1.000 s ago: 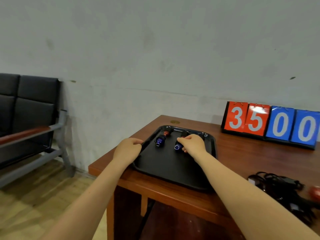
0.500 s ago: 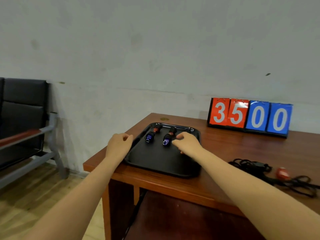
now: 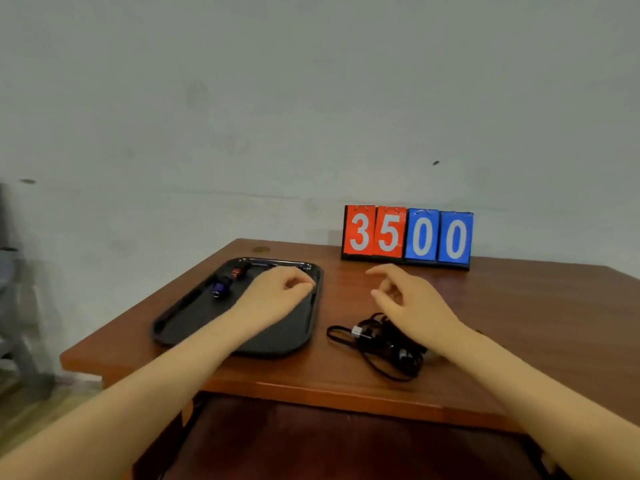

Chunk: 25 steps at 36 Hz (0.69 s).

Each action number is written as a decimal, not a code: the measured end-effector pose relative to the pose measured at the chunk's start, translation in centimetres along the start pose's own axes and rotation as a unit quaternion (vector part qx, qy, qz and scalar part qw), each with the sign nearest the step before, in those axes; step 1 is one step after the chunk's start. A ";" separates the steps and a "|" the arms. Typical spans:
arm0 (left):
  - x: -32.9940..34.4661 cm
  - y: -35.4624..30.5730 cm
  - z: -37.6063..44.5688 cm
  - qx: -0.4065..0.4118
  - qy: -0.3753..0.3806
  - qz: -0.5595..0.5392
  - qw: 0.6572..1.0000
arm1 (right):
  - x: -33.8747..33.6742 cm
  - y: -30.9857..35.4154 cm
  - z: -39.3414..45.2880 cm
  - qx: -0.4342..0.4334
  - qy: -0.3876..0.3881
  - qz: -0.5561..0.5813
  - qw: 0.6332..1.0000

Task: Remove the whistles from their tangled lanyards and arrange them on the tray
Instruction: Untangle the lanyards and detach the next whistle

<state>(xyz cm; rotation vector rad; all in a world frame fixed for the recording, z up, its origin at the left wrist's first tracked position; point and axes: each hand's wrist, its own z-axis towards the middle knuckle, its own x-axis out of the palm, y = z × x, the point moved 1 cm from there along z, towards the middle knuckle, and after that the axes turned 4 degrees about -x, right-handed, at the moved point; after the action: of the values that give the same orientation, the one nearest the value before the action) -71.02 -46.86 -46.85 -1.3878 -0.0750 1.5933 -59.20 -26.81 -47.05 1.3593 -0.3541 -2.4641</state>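
While the reddish-brown wooden table (image 3: 519, 323) is carrying everything, a red-and-blue flip scoreboard (image 3: 408, 234) reading 3500 is standing at its twelve o'clock edge and a black rectangular plastic tray (image 3: 194, 317) is lying toward nine o'clock. Over the tray's three o'clock side the left hand (image 3: 277, 292) is hovering with fingers curled, though whether it is pinching anything I cannot tell, while the right hand (image 3: 405, 299) is hanging released, fingers loose, just above the tangled black lanyards (image 3: 381, 344) at the table's six o'clock. On the tray's eleven o'clock end a small blue whistle (image 3: 219, 287) and a small red whistle (image 3: 239, 271) are lying side by side.
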 end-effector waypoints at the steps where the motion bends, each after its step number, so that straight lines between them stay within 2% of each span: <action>1: 1.1 -1.1 -0.5 0.016 0.028 0.008 0.999 | -0.2 -0.7 -1.0 0.013 -0.003 0.009 1.000; 6: 6.3 -3.3 -2.3 0.083 0.090 0.039 0.992 | 0.2 -4.0 -5.3 0.023 0.030 -0.028 0.999; 11: 9.5 -2.8 -0.6 0.136 0.063 0.113 0.982 | 0.6 -6.8 -7.0 0.064 0.058 -0.009 0.996; 16: 10.8 -2.7 1.1 0.114 0.118 0.152 0.975 | 0.6 -8.2 -6.8 0.062 0.040 -0.068 0.995; 18: 11.1 -3.1 1.9 0.097 0.116 0.121 0.981 | 0.4 -8.8 -6.5 0.080 0.031 -0.070 0.994; 22: 11.3 -4.5 3.5 0.042 0.095 -0.027 0.994 | -0.3 -10.6 -5.3 0.149 -0.024 -0.026 0.988; 25: 12.1 -5.7 5.2 0.031 0.078 -0.059 0.995 | -1.0 -12.7 -4.0 0.191 -0.055 -0.001 0.980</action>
<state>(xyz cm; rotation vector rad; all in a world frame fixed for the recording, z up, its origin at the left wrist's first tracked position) -69.93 -32.96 -50.30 -1.4273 -0.0137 1.3749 -57.08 -14.97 -52.91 1.3578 -0.8924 -2.5685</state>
